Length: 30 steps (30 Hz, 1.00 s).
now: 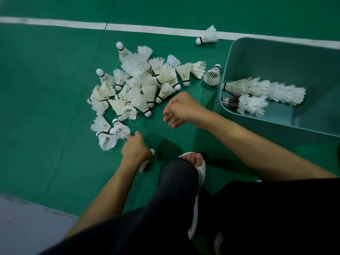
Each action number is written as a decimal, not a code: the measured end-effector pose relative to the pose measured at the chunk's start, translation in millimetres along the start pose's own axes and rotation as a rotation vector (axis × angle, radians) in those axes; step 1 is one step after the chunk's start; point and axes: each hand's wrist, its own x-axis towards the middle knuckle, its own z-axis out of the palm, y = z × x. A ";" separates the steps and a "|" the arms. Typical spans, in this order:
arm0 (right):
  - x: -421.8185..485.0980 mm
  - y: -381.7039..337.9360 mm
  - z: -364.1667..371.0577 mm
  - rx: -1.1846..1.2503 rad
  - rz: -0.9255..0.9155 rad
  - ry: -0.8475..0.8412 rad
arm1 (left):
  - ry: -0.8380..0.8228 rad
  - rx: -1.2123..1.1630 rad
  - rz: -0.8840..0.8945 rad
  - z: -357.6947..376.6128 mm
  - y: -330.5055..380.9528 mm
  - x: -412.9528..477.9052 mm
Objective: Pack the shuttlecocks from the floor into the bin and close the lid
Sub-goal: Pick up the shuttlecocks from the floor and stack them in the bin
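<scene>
- Sprawling at ten o'clock from the person's raised knee, the pile (132, 85) of loose shuttlecocks is lying on the green floor (55, 89) with corks pointing every way. Most of the task, by my judgement, is waiting there.
- Hanging at the pile's six o'clock edge, the left hand (135, 150) is curling its fingers round a held shuttlecock (152, 152), whose cork is peeping out at the hand's three o'clock. A slack hold is risking a drop, and a hard one is risking crushed feathers.
- Hovering at the pile's four o'clock, the right hand (181, 109) is showing blurred, its fingers loosely bent and apart, clamping nothing visible. A fast sweep in would be scattering the nearest shuttlecocks.
- Lying alone at twelve o'clock, the stray shuttlecock (207, 36) is touching the white line (73, 23), well apart from the pile, and is easily being overlooked.
- Standing at two o'clock, the bin (303, 61) is holding the nested stacks (261, 89) on their sides. Loose throws could be leaving feathers proud of the rim and blocking the lid, which is not showing.
</scene>
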 end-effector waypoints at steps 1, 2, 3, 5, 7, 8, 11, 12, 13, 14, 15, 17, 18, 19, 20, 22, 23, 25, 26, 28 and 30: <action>3.3 8.1 -1.5 -0.031 0.054 -0.015 | 0.036 -0.055 0.009 -2.9 5.1 0.9; 6.3 15.8 -4.9 -0.056 0.111 -0.019 | 0.075 -0.129 0.016 -7.6 11.8 4.7; 8.9 23.9 -8.9 -0.085 0.163 -0.018 | 0.105 -0.239 0.025 -13.9 20.3 9.3; 12.5 40.4 -14.1 -0.137 0.243 -0.009 | 0.102 -0.625 0.011 -24.7 38.2 21.3; 13.4 51.2 -12.4 -0.103 0.294 0.018 | 0.015 -1.096 -0.032 -30.7 59.4 28.9; 14.6 54.7 -10.2 -0.022 0.300 0.053 | -0.004 -1.237 -0.023 -31.1 70.1 30.7; 20.6 59.7 -3.9 0.245 0.207 0.240 | -0.036 -1.454 -0.006 -27.6 91.1 25.7; 23.6 61.1 -4.7 0.214 0.144 0.325 | -0.070 -1.496 -0.002 -26.1 92.2 24.3; 26.2 62.9 -7.3 0.134 0.075 0.404 | -0.085 -1.509 0.008 -23.2 91.7 24.6; 27.9 63.9 -10.8 0.037 0.014 0.465 | -0.010 -1.443 0.020 -19.7 88.7 26.6; 28.8 64.2 -14.1 -0.053 -0.034 0.503 | 0.149 -1.278 0.046 -18.3 84.4 29.5; 26.4 62.6 -18.7 -0.175 -0.123 0.540 | 0.581 -0.792 0.076 -24.0 75.1 38.4; 24.2 60.8 -19.0 -0.227 -0.160 0.556 | 0.748 -0.565 0.033 -31.1 70.6 45.1; 21.2 58.4 -18.2 -0.272 -0.196 0.574 | 0.810 -0.416 -0.035 -39.3 66.5 54.3; 18.2 56.2 -16.7 -0.306 -0.228 0.586 | 0.767 -0.336 -0.111 -48.4 64.0 63.7; 11.4 52.2 -12.7 -0.338 -0.291 0.578 | 0.557 -0.298 -0.206 -62.1 62.1 84.0; 8.3 50.8 -10.6 -0.339 -0.321 0.561 | 0.469 -0.280 -0.226 -65.8 62.1 90.9; 1.4 47.4 -7.9 -0.337 -0.392 0.534 | 0.434 -0.227 -0.237 -70.1 63.4 98.9; -1.1 45.4 -7.1 -0.345 -0.425 0.534 | 0.443 -0.201 -0.226 -71.5 64.8 99.2; -5.3 41.2 -6.6 -0.393 -0.458 0.570 | 0.474 -0.186 -0.153 -72.2 67.5 96.1; -9.1 34.5 -9.0 -0.460 -0.463 0.637 | 0.527 -0.268 -0.055 -69.6 68.5 88.0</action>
